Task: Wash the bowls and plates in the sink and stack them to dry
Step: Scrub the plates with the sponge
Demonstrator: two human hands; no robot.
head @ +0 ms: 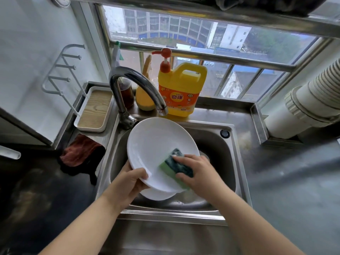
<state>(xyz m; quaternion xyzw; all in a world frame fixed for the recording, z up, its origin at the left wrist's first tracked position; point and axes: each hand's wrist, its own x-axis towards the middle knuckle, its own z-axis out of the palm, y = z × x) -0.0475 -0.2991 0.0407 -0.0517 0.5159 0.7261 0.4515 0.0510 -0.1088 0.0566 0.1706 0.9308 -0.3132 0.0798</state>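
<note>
The plate (158, 144) is held tilted over the sink (217, 144), its face turned up toward the person and its upper rim just below the tap (139, 89). No water shows at the spout. The left hand (128, 183) holds the plate at its lower left rim: the thumb lies over the face and the fingers are hidden behind, so its grip is closed on the plate. The right hand (196, 172) presses a green sponge (176, 167) against the lower right part of the face, with the fingers curled over the dark scouring side; its grip is closed on the sponge.

A 2nd white dish (156, 195) lies in the basin directly under the plate; whether it is a bowl or a plate cannot be told.

The step in hand appears to be scrubbing. To do it well, keep the plate low over the basin so a slip has a short drop, brace the rim firmly with the left hand, and work the sponge in overlapping circles from the centre to the rim, then across the back.

A yellow detergent jug (182, 89) stands on the ledge behind the tap. A tray (92, 111) and a red cloth (81, 151) sit on the bench to the left.
</note>
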